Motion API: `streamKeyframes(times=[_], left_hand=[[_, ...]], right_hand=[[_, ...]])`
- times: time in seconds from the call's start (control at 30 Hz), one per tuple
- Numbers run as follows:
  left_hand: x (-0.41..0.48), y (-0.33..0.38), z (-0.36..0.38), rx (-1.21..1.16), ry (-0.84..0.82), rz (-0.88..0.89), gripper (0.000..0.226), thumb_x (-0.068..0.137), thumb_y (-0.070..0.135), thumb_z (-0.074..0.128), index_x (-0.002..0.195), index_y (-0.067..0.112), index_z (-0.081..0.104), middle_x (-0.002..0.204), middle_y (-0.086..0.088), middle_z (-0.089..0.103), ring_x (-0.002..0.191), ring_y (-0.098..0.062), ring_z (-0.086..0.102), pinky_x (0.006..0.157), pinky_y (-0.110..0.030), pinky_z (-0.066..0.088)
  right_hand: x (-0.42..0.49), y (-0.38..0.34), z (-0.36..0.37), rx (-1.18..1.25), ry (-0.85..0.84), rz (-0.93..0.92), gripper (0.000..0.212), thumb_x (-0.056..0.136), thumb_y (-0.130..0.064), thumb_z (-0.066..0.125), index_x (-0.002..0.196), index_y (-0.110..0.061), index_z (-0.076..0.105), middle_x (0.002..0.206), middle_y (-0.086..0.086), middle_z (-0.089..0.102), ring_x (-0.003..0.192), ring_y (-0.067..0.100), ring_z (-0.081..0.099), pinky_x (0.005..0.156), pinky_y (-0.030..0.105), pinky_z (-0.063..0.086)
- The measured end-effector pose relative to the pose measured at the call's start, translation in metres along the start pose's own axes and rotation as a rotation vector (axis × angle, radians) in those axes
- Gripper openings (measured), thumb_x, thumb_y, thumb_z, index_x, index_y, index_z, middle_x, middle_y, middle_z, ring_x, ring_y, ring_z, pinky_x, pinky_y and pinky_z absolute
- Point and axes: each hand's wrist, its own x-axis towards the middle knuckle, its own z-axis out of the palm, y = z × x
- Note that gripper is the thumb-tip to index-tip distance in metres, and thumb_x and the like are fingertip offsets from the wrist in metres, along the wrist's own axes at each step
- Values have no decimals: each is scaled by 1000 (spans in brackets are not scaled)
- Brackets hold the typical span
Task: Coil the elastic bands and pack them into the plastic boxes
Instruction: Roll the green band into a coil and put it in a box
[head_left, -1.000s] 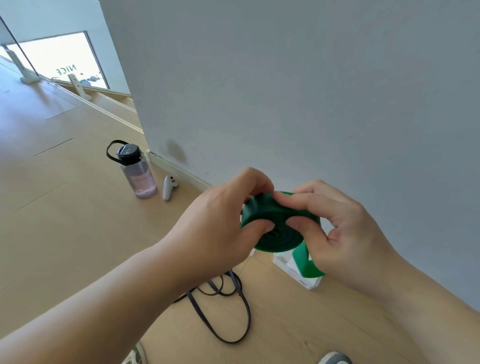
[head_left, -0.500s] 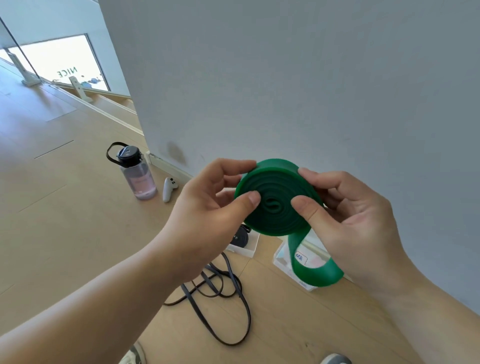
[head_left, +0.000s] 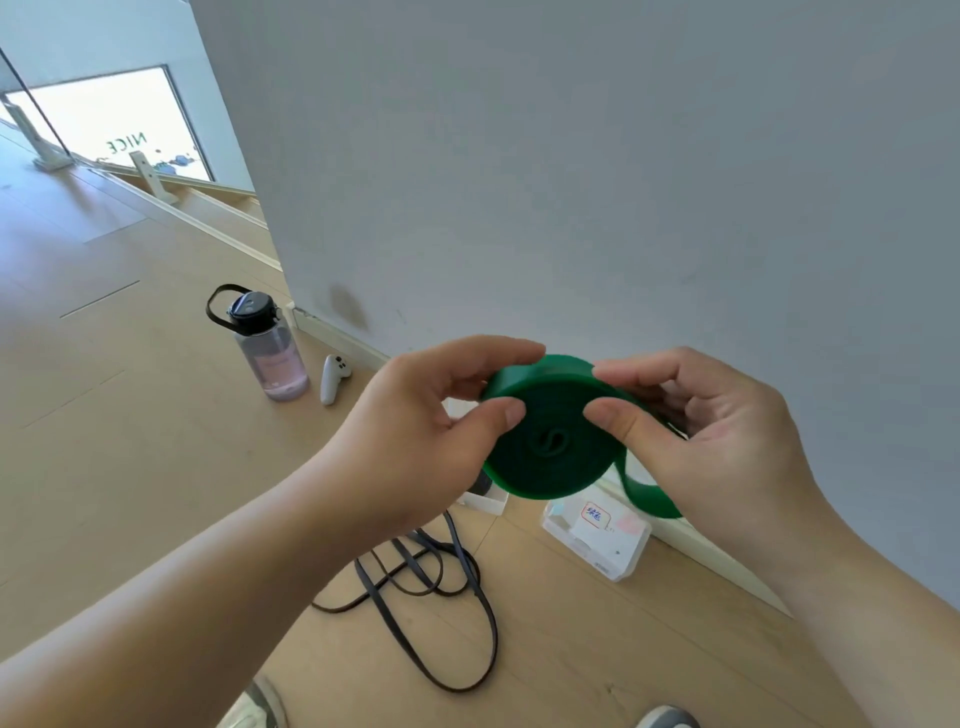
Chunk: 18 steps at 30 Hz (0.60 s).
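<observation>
Now held: I see the green coil (head_left: 550, 457) mid-air, tail looping down right.
Left hand (head_left: 415, 441): pinching its left rim.
Right hand (head_left: 727, 452): pinching its right side.
Boxes (head_left: 597, 540): on floor (head_left: 545, 649), beneath.

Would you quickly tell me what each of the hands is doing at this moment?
Left hand: holding the green band coil, thumb on its face, fingers over the rim.
Right hand: holding the same coil, thumb on its face.

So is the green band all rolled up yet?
Nearly. The green band is mostly a tight coil, but a loose loop hangs by the right hand.
</observation>
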Motion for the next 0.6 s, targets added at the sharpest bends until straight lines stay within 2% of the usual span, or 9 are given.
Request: streamKeyframes(times=[0.1,0.13,0.23,0.3,0.37,0.47,0.53,0.6], left_hand=[[0,0,0,-63,45,-24,41,95,7,71,111,44,74,102,17,78,104,-1,70,82,-10,55],[-1,-1,1,-99,57,-29,39,95,6,71,111,42,75,103,15,79,103,-4,71,86,-14,57],[-3,-8,8,-261,61,-74,34,96,6,71,114,34,76,107,3,79,106,-18,74,95,-40,61],[-6,-9,14,-295,44,-99,28,91,14,74,111,33,75,109,0,78,107,-22,74,96,-47,59],[-7,-9,18,-198,22,-87,23,87,21,79,106,32,72,112,7,76,109,-12,73,97,-43,59],[-8,-7,18,45,-47,12,33,86,21,82,112,33,67,118,21,70,115,0,66,98,-30,57],[-6,-7,16,175,-117,76,42,89,20,79,124,35,64,115,21,70,115,1,65,94,-25,59],[-3,-6,14,194,-156,101,45,91,15,76,131,35,66,114,18,70,114,1,65,91,-21,58]], right_hand=[[2,4,1,52,-44,43,22,88,-15,75,100,-34,78,96,-11,80,94,9,76,88,20,58],[2,6,2,64,-50,54,23,92,-15,72,102,-34,78,97,-9,80,95,11,76,89,23,58],[4,7,2,142,-49,80,27,98,-11,66,106,-33,78,97,-3,80,95,16,75,87,25,58],[3,7,1,152,-45,67,27,98,-7,65,104,-30,79,97,-2,80,96,16,76,88,29,59],[1,7,-1,67,-76,28,29,95,-3,67,100,-28,80,98,-3,80,100,18,75,89,35,60],[-6,6,3,-135,-166,-73,32,90,2,72,97,-27,81,98,-9,77,102,14,72,86,27,59],[-9,4,5,-121,-174,-10,29,88,-2,76,93,-30,76,90,-12,76,93,7,72,77,19,58],[-9,3,5,-58,-143,47,25,86,-8,79,89,-30,68,87,-10,76,85,6,73,70,18,58]])
